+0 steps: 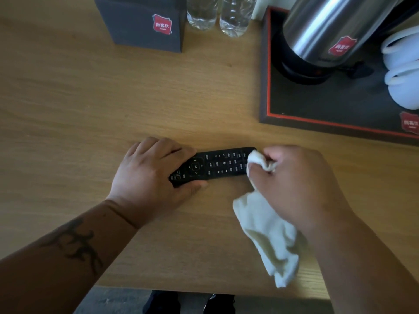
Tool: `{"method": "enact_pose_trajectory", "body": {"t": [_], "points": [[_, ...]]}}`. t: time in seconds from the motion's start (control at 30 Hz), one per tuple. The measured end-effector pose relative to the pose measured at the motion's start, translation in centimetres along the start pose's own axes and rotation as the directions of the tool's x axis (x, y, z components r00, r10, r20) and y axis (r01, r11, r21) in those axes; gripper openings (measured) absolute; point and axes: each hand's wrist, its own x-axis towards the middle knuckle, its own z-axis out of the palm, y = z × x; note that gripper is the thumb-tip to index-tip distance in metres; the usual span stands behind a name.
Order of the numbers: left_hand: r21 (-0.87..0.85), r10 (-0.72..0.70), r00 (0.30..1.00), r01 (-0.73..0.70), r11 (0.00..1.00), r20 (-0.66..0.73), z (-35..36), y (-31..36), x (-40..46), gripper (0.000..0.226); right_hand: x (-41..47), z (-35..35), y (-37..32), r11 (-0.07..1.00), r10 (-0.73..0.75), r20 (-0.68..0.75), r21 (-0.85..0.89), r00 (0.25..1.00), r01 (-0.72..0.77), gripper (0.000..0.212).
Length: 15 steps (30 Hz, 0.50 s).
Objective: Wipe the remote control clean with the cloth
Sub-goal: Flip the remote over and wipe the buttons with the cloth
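A black remote control (217, 165) lies lengthwise left to right on the wooden table (90, 98), buttons facing up. My left hand (149, 177) clasps its left end, fingers over the far edge and thumb along the near edge. My right hand (299, 184) is bunched around a white cloth (269, 234) and presses a fold of it onto the remote's right end, which it covers. The rest of the cloth hangs down toward the table's near edge.
A dark tray (294, 123) with a red rim at the back right holds a steel kettle (326, 30) and white cups (403, 71). A dark box (140, 21) and two clear water bottles (220, 12) stand at the back.
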Motion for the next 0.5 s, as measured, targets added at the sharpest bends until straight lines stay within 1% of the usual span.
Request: {"method": "enact_pose_trajectory", "body": {"t": [0.07, 0.13, 0.2, 0.3, 0.37, 0.43, 0.5], "points": [[-0.003, -0.003, 1.0, 0.003, 1.0, 0.004, 0.0, 0.0, 0.0, 0.061, 1.6, 0.1, -0.3, 1.0, 0.012, -0.039, 0.013, 0.999, -0.012, 0.026], [-0.001, -0.007, 1.0, 0.007, 1.0, 0.007, 0.0, 0.0, -0.1, 0.061, 2.4, 0.5, -0.6, 1.0, 0.014, -0.033, 0.005, 0.999, -0.014, 0.023], [0.001, -0.009, 1.0, 0.009, 1.0, 0.002, -0.1, 0.0, 0.0, 0.06, 1.8, 0.6, -0.4, 1.0, 0.019, -0.015, -0.009, 1.0, -0.019, 0.026], [0.002, 0.001, 1.0, -0.001, 1.0, 0.007, -0.1, -0.1, 0.0, 0.06, -0.2, -0.2, 0.4, 0.998, -0.002, 0.087, -0.057, 0.996, 0.008, 0.025], [-0.002, 0.004, 1.0, -0.004, 1.0, 0.008, -0.1, -0.1, 0.0, 0.06, -0.2, -0.7, 0.7, 1.0, -0.003, 0.138, 0.01, 0.99, 0.001, 0.024], [-0.004, 0.003, 1.0, -0.002, 1.0, 0.009, -0.1, -0.1, 0.0, 0.059, 1.1, -0.4, 0.9, 0.995, 0.007, 0.08, 0.096, 0.997, -0.015, 0.021], [0.0, 0.001, 1.0, -0.001, 1.0, 0.006, -0.1, 0.0, 0.0, 0.059, 2.3, 0.6, 1.0, 0.99, 0.025, -0.008, 0.142, 1.0, -0.023, 0.025]]}}
